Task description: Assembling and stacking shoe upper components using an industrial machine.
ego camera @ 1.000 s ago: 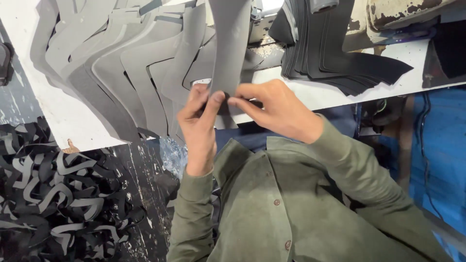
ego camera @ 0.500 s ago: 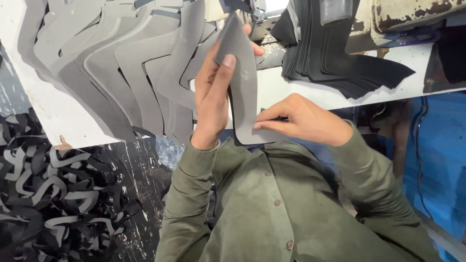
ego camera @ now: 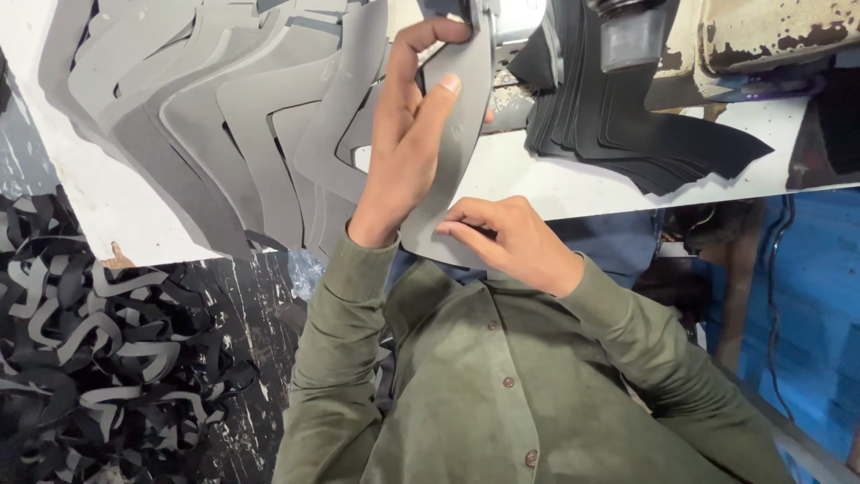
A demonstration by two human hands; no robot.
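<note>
Grey curved leather cut piece (ego camera: 457, 134) held in both hands: my left hand (ego camera: 403, 152) grips its upper part, my right hand (ego camera: 511, 237) pinches the lower edge above the white table (ego camera: 573, 184).

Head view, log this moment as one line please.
left hand: grips grey cut piece upper part | right hand: pinches its lower edge | grey pieces fanned on table

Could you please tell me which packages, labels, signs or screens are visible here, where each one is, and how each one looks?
None can be seen: no package, label, sign or screen.
The left hand and the right hand hold only a plain grey cut piece.
Similar grey pieces and black pieces lie on the white table, all unmarked.
</note>
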